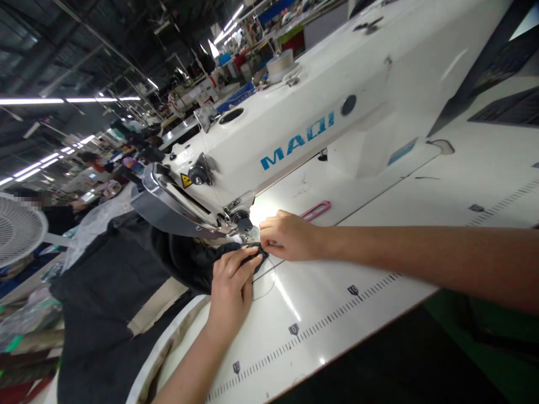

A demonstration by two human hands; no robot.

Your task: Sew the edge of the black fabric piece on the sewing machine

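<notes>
L hand [233, 278] + R hand [286, 235] touch blk cloth [187, 264]

Single view, taken from the wearer's head, facing forward and down over the bench [324, 286]. The right hand [290, 235] and left hand [231, 272] show at close range, toward five and seven o'clock. Frame tilted: the sewing machine [295, 132], also close, slants toward two o'clock; the ceiling [84, 53] recedes at ten.
</notes>
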